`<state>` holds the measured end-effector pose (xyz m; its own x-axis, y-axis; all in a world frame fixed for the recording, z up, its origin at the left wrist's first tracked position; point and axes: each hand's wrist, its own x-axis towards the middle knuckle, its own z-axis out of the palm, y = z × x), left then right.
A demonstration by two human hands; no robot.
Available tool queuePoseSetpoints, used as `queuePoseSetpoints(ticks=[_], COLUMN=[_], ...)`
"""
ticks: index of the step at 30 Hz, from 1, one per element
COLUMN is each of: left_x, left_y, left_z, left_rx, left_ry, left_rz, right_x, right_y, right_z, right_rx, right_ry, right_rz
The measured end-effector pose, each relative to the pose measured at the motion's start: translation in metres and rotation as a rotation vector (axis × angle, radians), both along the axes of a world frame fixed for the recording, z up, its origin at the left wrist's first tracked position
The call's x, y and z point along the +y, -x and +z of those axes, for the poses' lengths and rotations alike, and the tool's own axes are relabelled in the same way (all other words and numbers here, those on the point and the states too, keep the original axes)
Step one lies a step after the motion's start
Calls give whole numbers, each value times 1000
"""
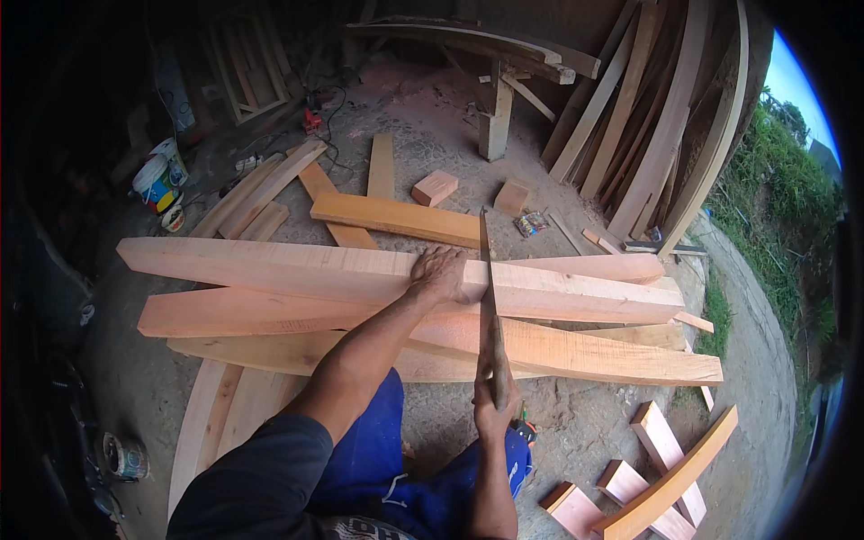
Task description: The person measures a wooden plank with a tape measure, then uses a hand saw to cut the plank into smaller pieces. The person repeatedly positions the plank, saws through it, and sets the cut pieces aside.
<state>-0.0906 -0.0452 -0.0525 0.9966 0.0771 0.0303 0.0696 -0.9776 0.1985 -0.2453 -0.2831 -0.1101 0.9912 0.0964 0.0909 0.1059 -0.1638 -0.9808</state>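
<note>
A long, pale pinkish wooden beam (288,266) lies crosswise in front of me, on top of other timbers. My left hand (438,273) presses down on it, fingers curled toward its far edge, just left of the saw. My right hand (496,407) is closed around the wooden handle of a handsaw (488,301). The blade points away from me and crosses the beam's upper face; I cannot tell how deep its teeth sit. Beneath, a second pinkish beam (202,311) shows at left, and an orange-toned beam (612,355) stretches right.
Cut wood blocks (435,188) and an orange plank (396,218) lie beyond the beam. Offcuts (661,436) are piled at lower right. Tall boards (670,126) lean at the back right. Paint buckets (155,178) stand at left, with a red power tool (311,121) farther back.
</note>
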Motion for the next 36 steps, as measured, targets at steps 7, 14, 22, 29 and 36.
queuePoseSetpoints(ticks=[7,14,22,29,36], left_x=[13,15,8,18,3], left_y=[-14,-21,-7,-21,-2], left_z=[9,0,8,3,2], left_rx=[92,98,75,23,41], left_ry=[32,62,-49,26,-36], left_rz=[-1,-29,-49,-30,-25], right_x=[-10,-58,6,-71,26], right_y=[16,132,-32,155,-63], right_z=[-12,12,-11,-3,-27], right_rx=[-155,-39,-13,-155,-177], right_ry=[-20,0,12,1,-121], right_rz=[-4,-7,45,-40,52])
